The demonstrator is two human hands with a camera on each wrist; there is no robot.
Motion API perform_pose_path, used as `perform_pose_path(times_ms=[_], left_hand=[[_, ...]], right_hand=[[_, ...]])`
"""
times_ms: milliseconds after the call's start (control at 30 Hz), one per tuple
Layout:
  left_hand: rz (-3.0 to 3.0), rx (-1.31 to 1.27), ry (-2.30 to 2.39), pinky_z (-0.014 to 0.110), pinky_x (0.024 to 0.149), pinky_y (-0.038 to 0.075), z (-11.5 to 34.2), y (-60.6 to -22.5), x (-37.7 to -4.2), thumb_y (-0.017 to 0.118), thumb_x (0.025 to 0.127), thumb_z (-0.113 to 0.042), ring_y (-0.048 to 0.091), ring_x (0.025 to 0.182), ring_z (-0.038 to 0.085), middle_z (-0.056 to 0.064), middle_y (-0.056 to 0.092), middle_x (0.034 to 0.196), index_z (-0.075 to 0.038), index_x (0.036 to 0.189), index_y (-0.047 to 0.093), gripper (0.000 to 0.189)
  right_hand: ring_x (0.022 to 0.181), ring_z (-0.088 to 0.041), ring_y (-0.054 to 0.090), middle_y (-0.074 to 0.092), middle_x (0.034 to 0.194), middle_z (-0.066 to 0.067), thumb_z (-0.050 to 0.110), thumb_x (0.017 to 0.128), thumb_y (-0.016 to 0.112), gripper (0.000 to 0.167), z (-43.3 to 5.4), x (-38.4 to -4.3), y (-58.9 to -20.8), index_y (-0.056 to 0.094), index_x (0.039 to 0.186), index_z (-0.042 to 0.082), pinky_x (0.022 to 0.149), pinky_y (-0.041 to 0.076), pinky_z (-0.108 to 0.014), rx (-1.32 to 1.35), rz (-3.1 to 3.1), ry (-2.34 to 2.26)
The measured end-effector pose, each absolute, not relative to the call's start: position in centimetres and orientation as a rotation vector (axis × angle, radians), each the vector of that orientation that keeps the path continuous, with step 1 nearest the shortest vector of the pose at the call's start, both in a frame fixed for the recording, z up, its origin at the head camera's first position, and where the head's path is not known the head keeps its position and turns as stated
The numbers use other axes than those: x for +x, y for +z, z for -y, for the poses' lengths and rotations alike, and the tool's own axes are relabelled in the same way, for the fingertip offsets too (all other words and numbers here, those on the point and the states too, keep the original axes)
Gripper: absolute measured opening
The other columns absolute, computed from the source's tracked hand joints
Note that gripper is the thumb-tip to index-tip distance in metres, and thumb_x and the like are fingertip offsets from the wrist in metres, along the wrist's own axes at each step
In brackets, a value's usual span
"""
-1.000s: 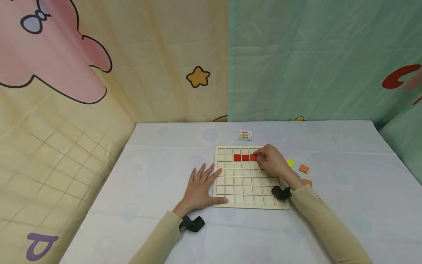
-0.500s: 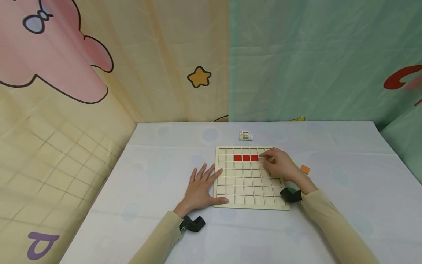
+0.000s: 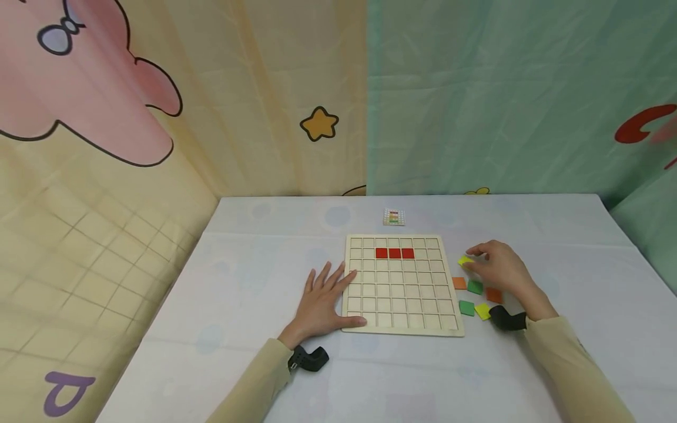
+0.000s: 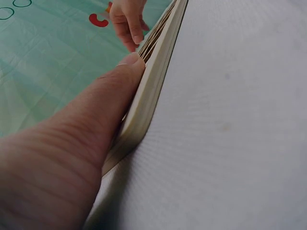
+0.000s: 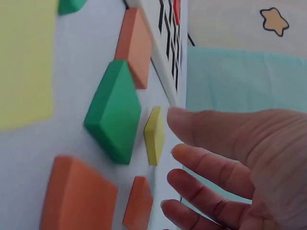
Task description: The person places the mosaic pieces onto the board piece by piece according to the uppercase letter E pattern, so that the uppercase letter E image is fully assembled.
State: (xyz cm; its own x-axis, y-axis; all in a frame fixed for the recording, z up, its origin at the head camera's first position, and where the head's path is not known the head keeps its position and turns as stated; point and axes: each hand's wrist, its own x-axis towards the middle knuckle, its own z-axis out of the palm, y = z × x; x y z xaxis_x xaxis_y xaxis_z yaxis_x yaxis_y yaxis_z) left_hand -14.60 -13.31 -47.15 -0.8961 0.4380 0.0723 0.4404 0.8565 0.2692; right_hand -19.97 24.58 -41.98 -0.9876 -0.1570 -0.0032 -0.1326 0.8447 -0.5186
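Note:
A pale wooden grid board (image 3: 404,279) lies on the table with a row of three red square tiles (image 3: 394,253) in its upper part. My left hand (image 3: 319,302) rests spread at the board's left side, fingertips and thumb over its edge; the left wrist view shows the thumb (image 4: 108,93) on the rim. To the right of the board, my right hand (image 3: 502,270) is over a yellow tile (image 3: 464,260). In the right wrist view its thumb and fingers stand apart beside that yellow tile (image 5: 154,136), which lies on the table.
Right of the board lie green tiles (image 3: 475,286), orange tiles (image 3: 494,295) and another yellow tile (image 3: 482,311). A small printed pattern card (image 3: 394,217) lies behind the board. Patterned curtains (image 3: 476,106) hang at the table's back edge.
My right hand has let go of the third red tile, now in the row, and moved right to the yellow tile beside the board. My left hand has stayed put.

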Motion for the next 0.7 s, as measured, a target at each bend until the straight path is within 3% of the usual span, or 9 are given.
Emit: perform_pose_path(times_ms=[200, 467, 700], left_hand=[[3.018, -0.725, -0.424, 0.052, 0.111, -0.003, 13.29, -47.22, -14.6, 0.054, 0.073, -0.077, 0.0, 0.143, 0.029, 0.001, 0.014, 0.157, -0.025, 0.152, 0.024, 0.099], [2.976, -0.766, -0.446, 0.054, 0.11, -0.002, 13.42, -47.14, -14.55, 0.047, 0.087, -0.067, 0.004, 0.143, 0.031, 0.005, 0.016, 0.157, -0.022, 0.152, 0.026, 0.082], [2.938, -0.78, -0.491, 0.055, 0.11, 0.002, 13.4, -47.02, -14.52, 0.052, 0.086, -0.063, 0.008, 0.142, 0.033, 0.005, 0.022, 0.155, -0.021, 0.149, 0.033, 0.079]], right_hand=[[0.086, -0.033, 0.056, 0.06, 0.104, -0.024, 0.022, 0.082, 0.074, 0.038, -25.28, -19.82, -42.45, 0.069, 0.105, -0.007, 0.07, 0.049, -0.046, -0.251, -2.969, -0.802], [0.085, -0.033, 0.055, 0.06, 0.096, -0.02, 0.021, 0.083, 0.072, 0.035, -24.92, -19.84, -42.78, 0.068, 0.104, -0.007, 0.068, 0.048, -0.045, -0.217, -3.008, -0.733], [0.083, -0.031, 0.056, 0.061, 0.096, -0.018, 0.02, 0.084, 0.07, 0.034, -24.85, -20.02, -42.66, 0.064, 0.104, -0.007, 0.069, 0.048, -0.044, -0.201, -2.968, -0.744]])
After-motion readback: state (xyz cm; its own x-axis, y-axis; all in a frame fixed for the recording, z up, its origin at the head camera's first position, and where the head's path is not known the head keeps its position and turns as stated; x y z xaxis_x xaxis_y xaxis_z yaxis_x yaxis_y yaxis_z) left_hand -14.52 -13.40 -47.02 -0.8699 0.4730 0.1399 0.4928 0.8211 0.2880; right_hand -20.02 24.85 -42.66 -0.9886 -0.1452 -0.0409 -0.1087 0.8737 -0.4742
